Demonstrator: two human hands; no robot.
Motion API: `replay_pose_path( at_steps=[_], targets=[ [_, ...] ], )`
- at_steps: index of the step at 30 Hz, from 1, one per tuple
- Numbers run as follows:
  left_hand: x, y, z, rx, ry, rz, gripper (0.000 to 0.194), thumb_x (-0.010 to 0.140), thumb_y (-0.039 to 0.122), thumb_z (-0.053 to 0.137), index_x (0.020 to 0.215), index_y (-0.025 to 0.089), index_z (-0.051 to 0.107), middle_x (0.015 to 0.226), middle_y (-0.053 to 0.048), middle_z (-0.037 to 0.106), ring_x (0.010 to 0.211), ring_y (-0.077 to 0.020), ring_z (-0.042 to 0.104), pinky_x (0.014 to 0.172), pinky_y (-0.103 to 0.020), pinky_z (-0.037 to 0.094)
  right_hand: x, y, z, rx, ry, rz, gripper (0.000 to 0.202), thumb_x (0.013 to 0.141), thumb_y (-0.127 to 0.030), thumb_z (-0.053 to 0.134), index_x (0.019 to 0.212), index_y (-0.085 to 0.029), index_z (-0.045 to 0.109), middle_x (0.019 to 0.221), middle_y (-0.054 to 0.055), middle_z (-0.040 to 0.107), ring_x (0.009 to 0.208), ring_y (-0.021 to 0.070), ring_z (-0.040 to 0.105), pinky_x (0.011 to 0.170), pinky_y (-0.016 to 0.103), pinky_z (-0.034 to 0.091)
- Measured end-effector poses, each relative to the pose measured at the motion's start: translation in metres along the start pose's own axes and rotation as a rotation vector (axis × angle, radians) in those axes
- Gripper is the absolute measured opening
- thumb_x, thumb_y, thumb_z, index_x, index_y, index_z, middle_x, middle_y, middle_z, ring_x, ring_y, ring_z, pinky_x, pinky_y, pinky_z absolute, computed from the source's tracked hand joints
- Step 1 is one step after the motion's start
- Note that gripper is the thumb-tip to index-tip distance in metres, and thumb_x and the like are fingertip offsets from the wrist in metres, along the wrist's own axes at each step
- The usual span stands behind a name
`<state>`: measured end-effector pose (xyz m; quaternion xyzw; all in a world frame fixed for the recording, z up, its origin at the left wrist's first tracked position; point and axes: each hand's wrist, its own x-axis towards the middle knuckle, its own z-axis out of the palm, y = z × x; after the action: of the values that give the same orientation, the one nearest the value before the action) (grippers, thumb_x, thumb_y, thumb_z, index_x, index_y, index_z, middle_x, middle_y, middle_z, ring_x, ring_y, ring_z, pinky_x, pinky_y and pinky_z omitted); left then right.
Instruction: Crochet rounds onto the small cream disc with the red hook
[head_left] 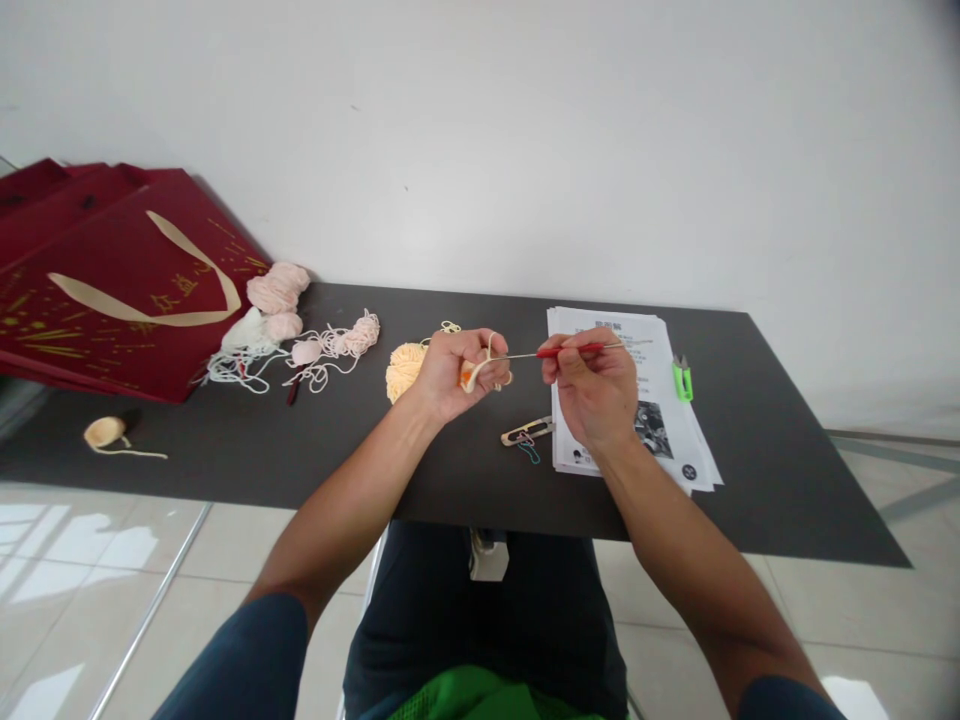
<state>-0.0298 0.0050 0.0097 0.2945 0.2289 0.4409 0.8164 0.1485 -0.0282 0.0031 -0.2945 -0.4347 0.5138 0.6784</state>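
Note:
My left hand [457, 372] is closed around a small crochet piece [470, 375] in cream and orange, with a strand of yarn looped over its raised finger. Between the fingers of my right hand [596, 390] is the red grip of a crochet hook [574, 349]. The hook's thin metal shaft points left and reaches the crochet piece; its tip is too small to make out. Just behind my left hand lies a ball of yellow yarn [403, 370], partly hidden by the hand. My right wrist hangs over a stack of printed sheets [592, 325].
Yellow thread snips [527, 431] with small stitch markers [529, 452] lie beside the sheets, and green-handled snips [682, 380] at their right edge. Pink yarn [277, 288], a cream crocheted cup shape [105, 431] and dark red gift bags [127, 270] occupy the left. A wall [480, 150] borders the table's far edge.

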Motion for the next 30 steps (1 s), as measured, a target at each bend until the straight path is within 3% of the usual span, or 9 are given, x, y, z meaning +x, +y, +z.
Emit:
replay_pose_path(
  at_steps=[4,9,18,25,30],
  targets=[
    [0.000,-0.003,-0.001,0.213,0.085,0.225,0.023,0.060,0.016,0.084,0.082,0.015,0.081,0.065,-0.003,0.067,0.059,-0.0122,0.057,0.058,-0.026,0.043,0.004,-0.001,-0.003,0.111,0.093,0.097,0.026,0.076,-0.036,0.091,0.080,-0.024,0.069,0.081,-0.002,0.078,0.063,0.0064,0.064,0.055,0.016,0.054],
    [0.001,-0.011,-0.002,0.422,0.217,0.415,0.028,0.065,0.028,0.093,0.089,0.019,0.083,0.075,-0.002,0.074,0.065,-0.0124,0.064,0.062,-0.025,0.050,0.004,0.004,0.002,0.226,0.179,0.254,0.027,0.070,-0.033,0.095,0.077,-0.021,0.072,0.082,-0.001,0.081,0.066,0.0043,0.069,0.063,0.010,0.059],
    [0.004,-0.021,0.000,0.562,0.283,0.456,0.018,0.069,0.028,0.087,0.083,0.018,0.083,0.084,-0.004,0.077,0.070,-0.0133,0.066,0.064,-0.025,0.051,0.001,0.010,0.005,0.264,0.236,0.318,0.026,0.071,-0.031,0.094,0.078,-0.019,0.073,0.084,0.000,0.081,0.071,0.0050,0.073,0.071,0.009,0.064],
    [0.001,-0.022,0.003,0.480,0.300,0.416,0.025,0.066,0.022,0.085,0.091,0.019,0.083,0.078,-0.002,0.075,0.064,-0.0120,0.061,0.059,-0.024,0.047,0.001,0.010,0.006,0.203,0.216,0.279,0.025,0.075,-0.034,0.092,0.081,-0.020,0.072,0.086,-0.001,0.080,0.072,0.0051,0.072,0.071,0.012,0.064],
    [0.001,-0.022,0.003,0.398,0.279,0.472,0.027,0.067,0.019,0.085,0.094,0.023,0.083,0.084,-0.001,0.073,0.068,-0.0103,0.059,0.061,-0.022,0.045,0.000,0.007,0.007,0.194,0.174,0.266,0.024,0.077,-0.034,0.090,0.080,-0.021,0.070,0.086,-0.001,0.079,0.070,0.0046,0.069,0.068,0.011,0.062]
  ],
)
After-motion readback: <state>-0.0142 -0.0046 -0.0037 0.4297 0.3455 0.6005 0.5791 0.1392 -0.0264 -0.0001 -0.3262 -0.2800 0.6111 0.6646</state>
